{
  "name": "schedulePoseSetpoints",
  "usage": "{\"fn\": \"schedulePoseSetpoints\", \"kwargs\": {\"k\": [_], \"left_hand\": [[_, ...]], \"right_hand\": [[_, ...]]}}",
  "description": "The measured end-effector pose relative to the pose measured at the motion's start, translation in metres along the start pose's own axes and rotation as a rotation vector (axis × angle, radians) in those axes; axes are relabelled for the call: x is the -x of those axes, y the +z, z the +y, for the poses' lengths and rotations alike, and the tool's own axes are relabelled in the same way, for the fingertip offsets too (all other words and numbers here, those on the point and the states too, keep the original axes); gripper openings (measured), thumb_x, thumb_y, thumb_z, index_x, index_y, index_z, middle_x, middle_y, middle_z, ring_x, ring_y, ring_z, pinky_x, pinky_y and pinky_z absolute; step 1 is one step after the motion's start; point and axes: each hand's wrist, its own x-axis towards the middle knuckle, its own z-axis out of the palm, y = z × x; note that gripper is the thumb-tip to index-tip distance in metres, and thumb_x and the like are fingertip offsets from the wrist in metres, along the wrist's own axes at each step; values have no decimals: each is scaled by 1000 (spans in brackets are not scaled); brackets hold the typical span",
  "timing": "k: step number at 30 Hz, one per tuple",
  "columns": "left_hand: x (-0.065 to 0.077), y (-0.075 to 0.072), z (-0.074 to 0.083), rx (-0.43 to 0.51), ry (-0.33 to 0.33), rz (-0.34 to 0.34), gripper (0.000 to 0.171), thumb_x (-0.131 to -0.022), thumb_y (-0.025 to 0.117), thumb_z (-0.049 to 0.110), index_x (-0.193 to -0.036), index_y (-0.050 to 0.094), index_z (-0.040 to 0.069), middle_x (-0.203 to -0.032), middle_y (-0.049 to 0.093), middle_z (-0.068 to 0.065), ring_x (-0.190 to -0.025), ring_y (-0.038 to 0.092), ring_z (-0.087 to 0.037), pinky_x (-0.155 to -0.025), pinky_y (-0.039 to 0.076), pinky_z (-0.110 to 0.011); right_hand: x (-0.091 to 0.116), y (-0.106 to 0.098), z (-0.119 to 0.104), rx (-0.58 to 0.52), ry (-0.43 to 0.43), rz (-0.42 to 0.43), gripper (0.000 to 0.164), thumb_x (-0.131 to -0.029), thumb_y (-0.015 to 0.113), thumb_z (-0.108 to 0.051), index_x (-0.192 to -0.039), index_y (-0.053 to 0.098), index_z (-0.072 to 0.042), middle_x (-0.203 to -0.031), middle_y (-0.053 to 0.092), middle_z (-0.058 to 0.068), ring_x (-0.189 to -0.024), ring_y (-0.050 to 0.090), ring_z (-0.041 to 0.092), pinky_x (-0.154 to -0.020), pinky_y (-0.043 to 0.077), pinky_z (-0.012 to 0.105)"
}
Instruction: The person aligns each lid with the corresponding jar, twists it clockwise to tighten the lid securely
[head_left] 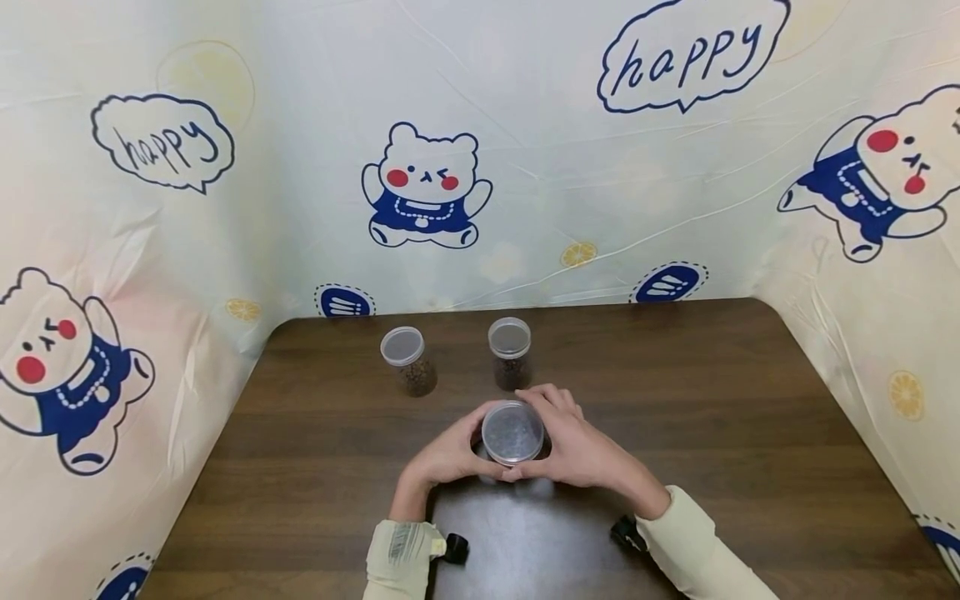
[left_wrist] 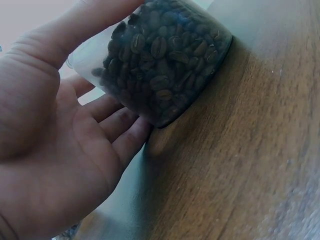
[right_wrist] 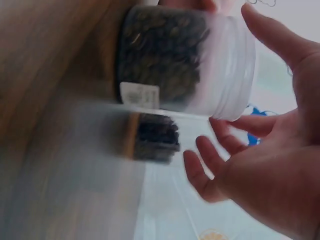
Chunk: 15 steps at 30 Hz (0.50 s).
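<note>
A clear plastic jar [head_left: 513, 433] with a round lid stands near the middle of the table, between both hands. Dark coffee beans fill much of the jar [left_wrist: 160, 60] in the left wrist view. My left hand [head_left: 453, 450] curves round its left side, thumb in front and fingers behind. From the right, my right hand [head_left: 573, 442] grips the upper part near the lid, its thumb meeting the left thumb at the front. In the right wrist view a small white label [right_wrist: 140, 95] shows low on the jar, and the lower fingers are spread off it.
Two similar lidded jars of dark beans stand farther back: one [head_left: 408, 362] to the left, another [head_left: 510, 354] just behind the held jar. The brown wooden table [head_left: 300, 467] meets a printed cloth backdrop [head_left: 315, 100] at the back and sides.
</note>
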Motion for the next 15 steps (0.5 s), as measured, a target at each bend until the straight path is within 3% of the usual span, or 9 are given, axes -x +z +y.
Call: {"fn": "schedulePoseSetpoints", "kwargs": {"k": [8, 15], "left_hand": [[1, 0, 1, 9, -3, -6, 92, -77, 94, 14, -155, 45, 22, -150, 57, -3, -133, 55, -18, -114, 42, -30], [1, 0, 2, 17, 6, -6, 90, -78, 94, 17, -154, 46, 24, -150, 57, -2, -134, 55, -20, -114, 42, -27]], "right_hand": [[-2, 0, 11, -43, -60, -24, 94, -76, 95, -43, -153, 50, -13, -142, 53, 7, -129, 43, 24, -105, 40, 49], [2, 11, 0, 30, 12, 57, 93, -75, 95, -46, -148, 53, -8, -134, 55, 8, -122, 45, 23, -103, 42, 48]]}}
